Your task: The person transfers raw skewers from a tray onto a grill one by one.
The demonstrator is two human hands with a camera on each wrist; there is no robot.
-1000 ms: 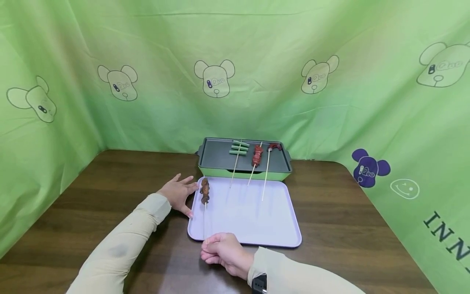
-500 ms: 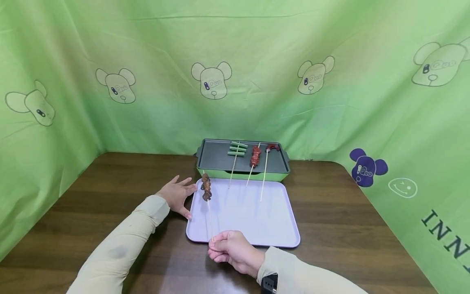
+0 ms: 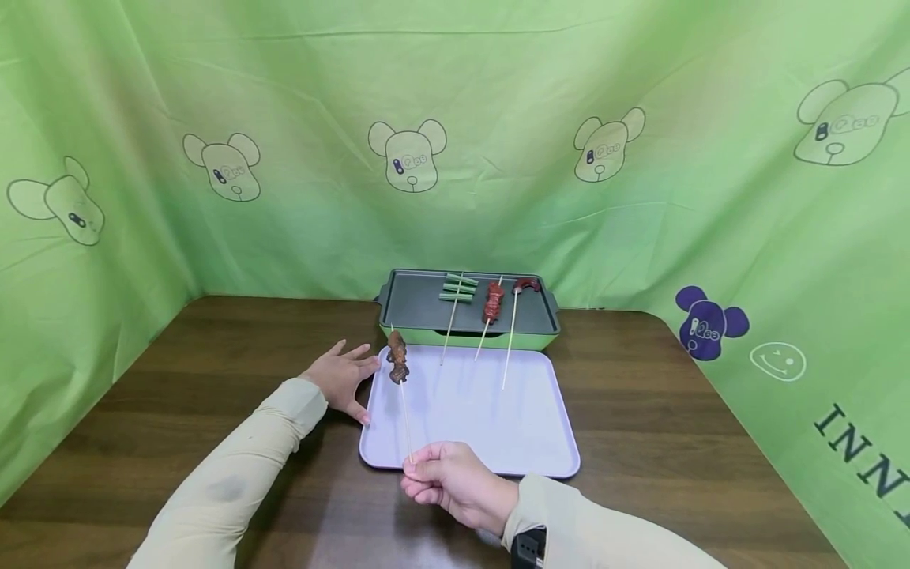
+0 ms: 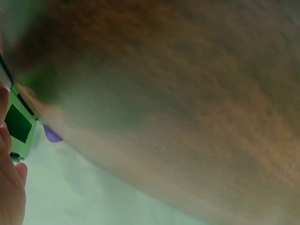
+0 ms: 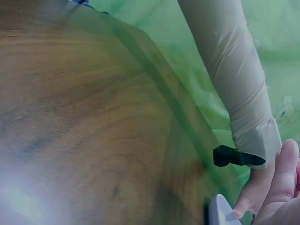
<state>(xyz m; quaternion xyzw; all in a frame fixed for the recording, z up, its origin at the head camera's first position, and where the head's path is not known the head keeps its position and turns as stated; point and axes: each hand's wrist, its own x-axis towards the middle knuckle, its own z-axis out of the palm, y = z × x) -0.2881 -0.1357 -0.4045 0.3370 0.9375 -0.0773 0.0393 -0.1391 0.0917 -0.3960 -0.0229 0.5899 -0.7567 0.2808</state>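
Observation:
In the head view my right hand [image 3: 458, 484] pinches the bottom end of a wooden stick. This skewer of brown meat [image 3: 398, 359] slants up over the left part of the pale lilac tray [image 3: 483, 427], its tip overlapping the grill's front. My left hand [image 3: 341, 381] has its fingers spread, with fingertips and thumb at the tray's left rim. Part of that hand [image 4: 11, 190] shows in the left wrist view. In the right wrist view the right hand [image 5: 283, 192] is cut off by the frame and the skewer is hidden.
Behind the tray stands a green tabletop grill with a dark plate [image 3: 419, 304]. On it lie a green vegetable skewer [image 3: 457, 296], a red meat skewer [image 3: 494, 302] and a curled reddish tentacle skewer [image 3: 526, 283], their sticks reaching over the tray. A green curtain [image 3: 306, 229] encloses the table.
The brown meat skewer has come up off the tray and tilted, its tip reaching the grill's front. My right hand has shifted slightly right with it. The left hand stays at the rim.

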